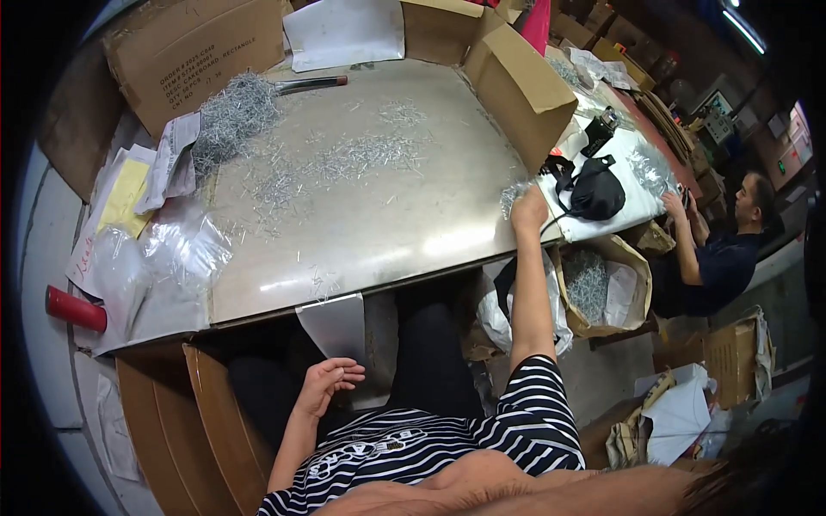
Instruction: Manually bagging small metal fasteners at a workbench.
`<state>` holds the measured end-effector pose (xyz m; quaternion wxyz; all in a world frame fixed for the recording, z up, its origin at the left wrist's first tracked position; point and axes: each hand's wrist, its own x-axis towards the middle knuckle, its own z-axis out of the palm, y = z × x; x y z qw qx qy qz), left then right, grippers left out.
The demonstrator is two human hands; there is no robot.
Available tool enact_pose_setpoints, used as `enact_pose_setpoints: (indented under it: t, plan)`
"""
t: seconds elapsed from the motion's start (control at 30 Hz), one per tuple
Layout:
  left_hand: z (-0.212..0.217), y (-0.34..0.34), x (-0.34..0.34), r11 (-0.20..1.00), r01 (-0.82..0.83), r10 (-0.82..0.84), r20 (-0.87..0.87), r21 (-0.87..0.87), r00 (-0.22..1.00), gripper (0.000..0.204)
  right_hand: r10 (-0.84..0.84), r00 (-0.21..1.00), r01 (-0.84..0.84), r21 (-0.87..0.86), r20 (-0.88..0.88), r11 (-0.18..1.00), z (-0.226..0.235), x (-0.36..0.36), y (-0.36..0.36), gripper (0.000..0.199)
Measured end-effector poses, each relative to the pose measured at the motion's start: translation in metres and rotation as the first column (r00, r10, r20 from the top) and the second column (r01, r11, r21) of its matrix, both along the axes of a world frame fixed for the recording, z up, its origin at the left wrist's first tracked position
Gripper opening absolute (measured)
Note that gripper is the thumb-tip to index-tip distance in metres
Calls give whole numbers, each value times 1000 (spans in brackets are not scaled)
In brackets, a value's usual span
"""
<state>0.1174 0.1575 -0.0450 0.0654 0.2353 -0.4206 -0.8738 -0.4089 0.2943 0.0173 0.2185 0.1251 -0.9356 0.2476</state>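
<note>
My right hand [529, 209] reaches to the table's right edge, its fingers closed at a small clump of silvery metal pins [513, 198]. The far side of the fingers is hidden. Low over my lap is my left hand [331, 380], palm turned inward, fingers loosely bent and a little apart, with nothing visible in it. Beyond it, a pale translucent sheet [335, 322] hangs at the table's front edge, a few pins lying above it. Loose pins [370, 157] are scattered across the metal tabletop [447, 206], and a large heap of pins [237, 116] rises at the back left.
Cardboard boxes [202, 56] wall the back. Clear plastic bags [185, 245] and a red cylinder [76, 308] lie left. Right are a black pouch [597, 191], an open bag [632, 318] of pins and a seated co-worker [723, 258]. An open carton [176, 421] stands by my left arm.
</note>
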Motion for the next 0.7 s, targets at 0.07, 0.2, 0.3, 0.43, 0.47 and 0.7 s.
enact_pose_setpoints:
  t: [0.07, 0.2, 0.3, 0.43, 0.47, 0.7]
  plan:
    - [2, -2, -7, 1000, 6, -6, 1, 3, 1000, 36, -22, 998, 27, -72, 59, 997, -1, -21, 10, 15]
    - [2, -6, -11, 999, 48, -48, 21, -2, 999, 34, 22, 991, 17, -289, 133, 957, 3, -41, 19, 17]
    - [2, -8, -17, 996, 94, -94, 10, -6, 996, 33, 33, 970, 50, -329, 241, 943, -10, -79, 22, 18]
    - [6, -9, -14, 996, 85, -84, 41, -24, 996, 31, 122, 990, -135, -226, -73, 965, -2, -70, -2, 11]
    - [8, -9, -14, 996, 82, -81, 46, -31, 996, 31, 161, 983, -170, -115, -88, 979, 2, -69, 1, 12]
    - [6, -11, -7, 997, 63, -59, 64, -49, 996, 33, 278, 939, -286, -11, -201, 958, -19, -116, 12, 12]
